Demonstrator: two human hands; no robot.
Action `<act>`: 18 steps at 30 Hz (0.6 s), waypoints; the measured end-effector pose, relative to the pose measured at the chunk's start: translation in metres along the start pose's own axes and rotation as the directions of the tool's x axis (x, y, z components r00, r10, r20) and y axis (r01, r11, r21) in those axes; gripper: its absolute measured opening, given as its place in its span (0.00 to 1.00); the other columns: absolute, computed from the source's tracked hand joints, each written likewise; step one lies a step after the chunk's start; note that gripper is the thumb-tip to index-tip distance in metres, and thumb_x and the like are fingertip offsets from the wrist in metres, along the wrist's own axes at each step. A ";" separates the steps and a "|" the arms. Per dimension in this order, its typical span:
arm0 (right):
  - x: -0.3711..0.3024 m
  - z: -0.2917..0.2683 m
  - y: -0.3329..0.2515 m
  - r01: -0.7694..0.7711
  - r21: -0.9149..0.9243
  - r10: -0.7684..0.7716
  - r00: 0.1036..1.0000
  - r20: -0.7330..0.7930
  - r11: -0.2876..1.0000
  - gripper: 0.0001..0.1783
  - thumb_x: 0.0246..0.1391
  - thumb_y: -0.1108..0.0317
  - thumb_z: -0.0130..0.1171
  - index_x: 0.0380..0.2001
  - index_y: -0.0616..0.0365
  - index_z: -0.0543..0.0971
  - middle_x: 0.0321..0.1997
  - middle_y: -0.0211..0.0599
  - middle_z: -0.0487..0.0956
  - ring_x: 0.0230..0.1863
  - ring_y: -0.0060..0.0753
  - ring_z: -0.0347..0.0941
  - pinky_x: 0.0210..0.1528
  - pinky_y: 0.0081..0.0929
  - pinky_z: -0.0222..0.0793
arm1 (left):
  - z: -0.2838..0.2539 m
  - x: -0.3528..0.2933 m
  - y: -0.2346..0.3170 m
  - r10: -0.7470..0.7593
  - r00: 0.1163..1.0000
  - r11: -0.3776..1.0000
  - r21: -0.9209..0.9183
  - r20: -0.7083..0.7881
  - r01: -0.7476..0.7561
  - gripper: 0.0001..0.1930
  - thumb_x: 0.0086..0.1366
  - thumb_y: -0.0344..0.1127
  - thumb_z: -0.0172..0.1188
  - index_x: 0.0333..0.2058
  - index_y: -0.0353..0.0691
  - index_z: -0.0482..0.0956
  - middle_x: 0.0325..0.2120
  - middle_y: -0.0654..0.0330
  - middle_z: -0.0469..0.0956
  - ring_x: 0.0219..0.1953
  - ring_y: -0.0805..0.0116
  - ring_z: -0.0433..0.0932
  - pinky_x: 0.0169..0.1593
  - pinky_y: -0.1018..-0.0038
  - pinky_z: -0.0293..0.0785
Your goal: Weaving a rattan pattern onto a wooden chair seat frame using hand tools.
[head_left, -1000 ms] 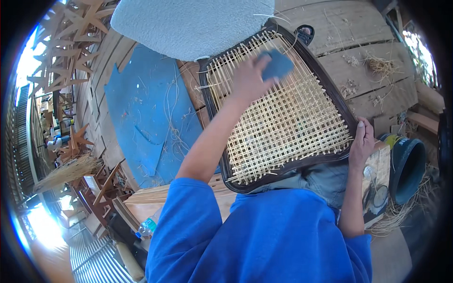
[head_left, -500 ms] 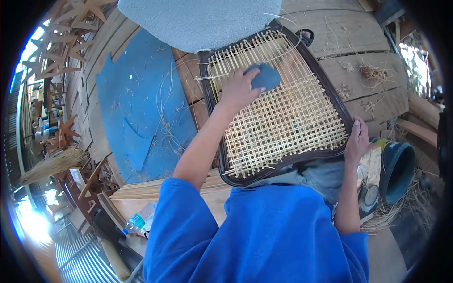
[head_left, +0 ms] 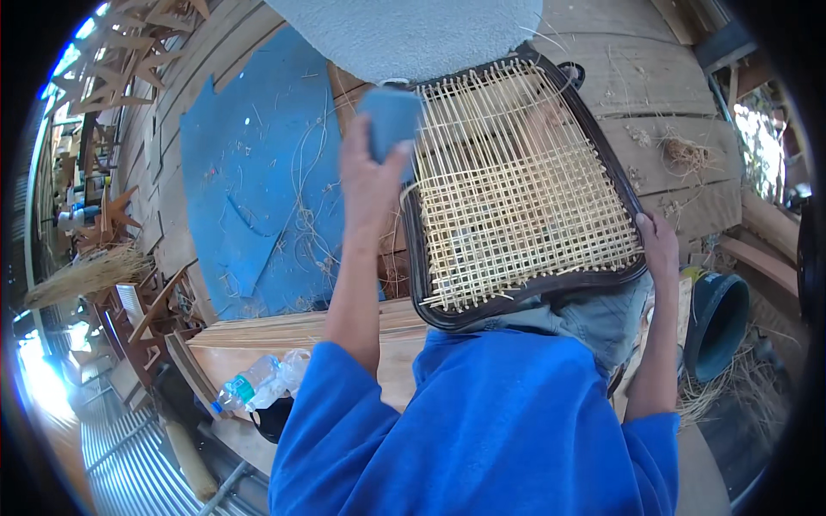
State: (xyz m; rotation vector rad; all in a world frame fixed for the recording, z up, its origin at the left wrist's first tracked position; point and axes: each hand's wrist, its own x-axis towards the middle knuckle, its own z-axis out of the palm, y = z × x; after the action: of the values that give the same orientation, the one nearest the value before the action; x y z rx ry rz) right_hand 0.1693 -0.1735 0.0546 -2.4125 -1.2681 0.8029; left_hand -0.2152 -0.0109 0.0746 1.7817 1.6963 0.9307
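Observation:
Across my lap lies a dark-framed seat panel (head_left: 417, 249) with pale woven cane (head_left: 525, 228) strung inside it. The near half is a tight square lattice; toward the far edge mostly lengthwise strands show. My left hand (head_left: 372, 176) grips a blue-grey pad (head_left: 391, 120), perhaps a sponge or folded cloth, blurred by motion. It is in the air just off the panel's left edge, apart from the cane. At the near right corner, my right hand (head_left: 660, 245) is closed on the frame, its thumb on top.
Beyond the panel stands something covered in light grey fleecy fabric (head_left: 413, 43). A blue sheet (head_left: 258, 172) strewn with cane scraps lies on the plank floor to the left. Plastic bottles (head_left: 254, 383) rest at lower left; a dark green bucket (head_left: 718, 327) lies tipped at right.
My left hand has swept left with the pad, off the woven cane and past the frame's left edge. My right hand keeps its hold on the frame.

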 end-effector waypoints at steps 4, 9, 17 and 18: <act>-0.009 -0.001 0.010 0.005 0.020 -0.005 1.000 0.003 1.000 0.20 0.56 0.58 0.47 0.43 0.65 0.73 0.35 0.53 0.76 0.38 0.45 0.74 0.42 0.32 0.65 | -0.038 -0.030 -0.078 -0.307 0.923 0.947 -0.173 -0.234 0.271 0.33 0.53 0.42 0.59 0.53 0.29 0.61 0.48 0.45 0.68 0.50 0.55 0.68 0.52 0.65 0.64; -0.026 -0.007 0.006 0.049 0.050 -0.049 0.999 0.003 0.998 0.20 0.56 0.59 0.47 0.42 0.67 0.72 0.35 0.53 0.76 0.39 0.44 0.73 0.43 0.32 0.65 | -0.005 -0.119 -0.177 -0.689 0.722 0.683 0.285 -0.053 0.673 0.36 0.49 0.51 0.60 0.54 0.37 0.63 0.46 0.44 0.72 0.48 0.47 0.71 0.52 0.61 0.64; -0.007 -0.025 -0.033 0.149 -0.096 -0.160 0.979 -0.125 0.984 0.15 0.55 0.69 0.49 0.43 0.65 0.73 0.39 0.49 0.75 0.42 0.43 0.72 0.45 0.32 0.65 | 0.043 -0.168 -0.177 -0.719 0.694 0.505 0.712 0.034 0.488 0.31 0.51 0.53 0.58 0.51 0.45 0.68 0.42 0.48 0.73 0.49 0.49 0.69 0.52 0.62 0.65; 0.000 -0.022 -0.056 0.227 -0.016 -0.228 0.968 -0.103 0.974 0.14 0.56 0.69 0.48 0.44 0.62 0.73 0.41 0.46 0.75 0.43 0.38 0.72 0.46 0.28 0.65 | 0.040 -0.160 -0.188 -0.719 0.695 0.501 0.715 0.029 0.488 0.31 0.51 0.53 0.58 0.51 0.45 0.68 0.42 0.48 0.73 0.49 0.49 0.69 0.52 0.62 0.65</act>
State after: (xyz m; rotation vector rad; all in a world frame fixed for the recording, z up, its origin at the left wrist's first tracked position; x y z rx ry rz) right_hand 0.1458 -0.1425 0.0998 -2.2259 -1.4712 0.6017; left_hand -0.3036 -0.1486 -0.1144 1.3391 2.3441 -0.3490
